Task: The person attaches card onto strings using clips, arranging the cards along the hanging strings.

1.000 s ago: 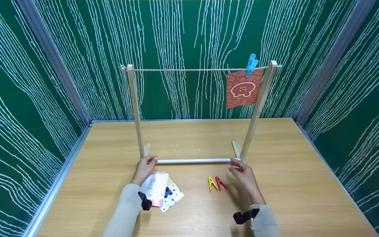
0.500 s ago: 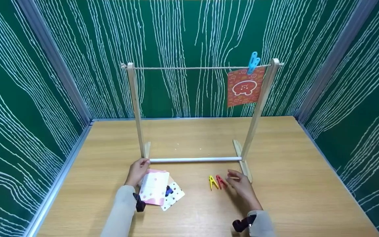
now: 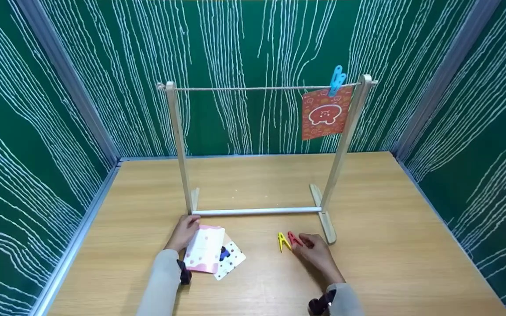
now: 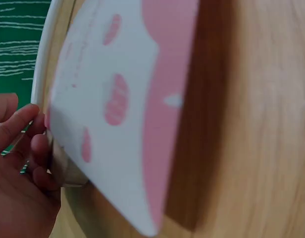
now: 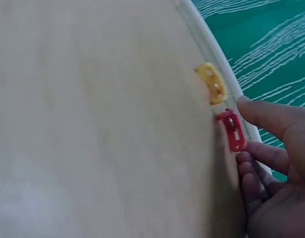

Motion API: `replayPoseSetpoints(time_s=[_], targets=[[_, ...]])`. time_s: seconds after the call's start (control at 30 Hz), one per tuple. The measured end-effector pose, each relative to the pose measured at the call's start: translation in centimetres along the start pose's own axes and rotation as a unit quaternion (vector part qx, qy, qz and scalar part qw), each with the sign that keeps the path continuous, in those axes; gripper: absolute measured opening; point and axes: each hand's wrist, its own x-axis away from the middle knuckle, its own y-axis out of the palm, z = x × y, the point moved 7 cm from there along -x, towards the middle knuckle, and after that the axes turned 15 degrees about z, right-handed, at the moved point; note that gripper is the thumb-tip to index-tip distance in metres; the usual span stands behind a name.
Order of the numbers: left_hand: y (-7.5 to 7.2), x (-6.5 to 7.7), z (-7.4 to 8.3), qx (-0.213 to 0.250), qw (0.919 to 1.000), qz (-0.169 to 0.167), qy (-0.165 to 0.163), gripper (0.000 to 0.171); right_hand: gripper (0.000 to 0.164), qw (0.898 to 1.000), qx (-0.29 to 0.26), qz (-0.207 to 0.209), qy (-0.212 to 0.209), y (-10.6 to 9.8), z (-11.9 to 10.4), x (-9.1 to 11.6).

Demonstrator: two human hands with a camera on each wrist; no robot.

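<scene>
One card is up and the rest is not. The red card (image 3: pixel 325 116) hangs from the cord (image 3: pixel 253 88), fixed by the blue clothespin (image 3: pixel 337 82), close to the right post of the wooden stand (image 3: pixel 344 147); the remainder of the cord carries nothing. On the surface (image 3: pixel 253 285), the pink-and-white card (image 3: pixel 204 250) lies partly over the dotted card (image 3: pixel 233 260), and a brownish edge showing between them may belong to another. The yellow clothespin (image 3: pixel 280 238) and the red clothespin (image 3: pixel 292 237) are unused, side by side in front of the white bar (image 3: pixel 257 212). By that count the work looks nearer its start than its end.

The right hand (image 3: pixel 317 253) is at the red clothespin: the wrist view shows the index fingertip at one end of it and the thumb apart, so the fingers are bent around it without a firm grip. The left hand (image 3: pixel 182 235) has loosely curled fingers beside the stand's left foot and the pink-and-white card's near corner; whether it pinches either cannot be told.
</scene>
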Motion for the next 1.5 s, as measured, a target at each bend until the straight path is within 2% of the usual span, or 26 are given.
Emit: replayPoseSetpoints(time_s=[0.1,0.3,0.47,0.63,0.87,1.0,1.17,1.4,1.5], targets=[[0.17,0.06,0.16,-0.008,0.9995,-0.001,0.029,0.028,0.048,1.0,0.019,0.009,-0.012,0.03,-0.05,0.14],[0.3,0.16,-0.29,-0.032,0.9993,-0.021,-0.007,0.029,0.056,1.0,0.021,0.003,0.007,0.48,0.23,0.27],[0.31,0.26,-0.44,-0.012,0.9991,-0.038,-0.017,0.027,0.061,1.0,0.026,0.004,0.013,0.62,0.57,0.39],[0.32,0.35,-0.42,-0.005,0.9991,-0.042,-0.009,0.025,0.059,1.0,0.025,0.004,0.01,0.68,0.54,0.44],[0.38,0.3,-0.23,-0.047,0.9981,-0.039,-0.01,0.022,0.059,0.999,0.031,0.006,0.011,0.63,0.43,0.44],[0.46,0.36,-0.21,-0.057,0.9976,-0.039,-0.002,0.019,0.06,0.999,0.032,0.007,-0.003,0.55,0.39,0.59],[0.47,0.54,-0.42,-0.065,0.9967,-0.046,-0.016,0.019,0.059,0.999,0.032,0.007,-0.005,0.56,0.43,0.7],[0.24,0.48,-0.21,-0.043,0.9984,-0.036,0.001,0.01,0.056,0.999,0.032,0.009,-0.004,0.65,0.36,0.61],[0.26,0.45,-0.3,-0.031,0.9988,-0.036,-0.003,0.008,0.053,0.999,0.036,0.01,-0.013,0.63,0.23,0.54]])
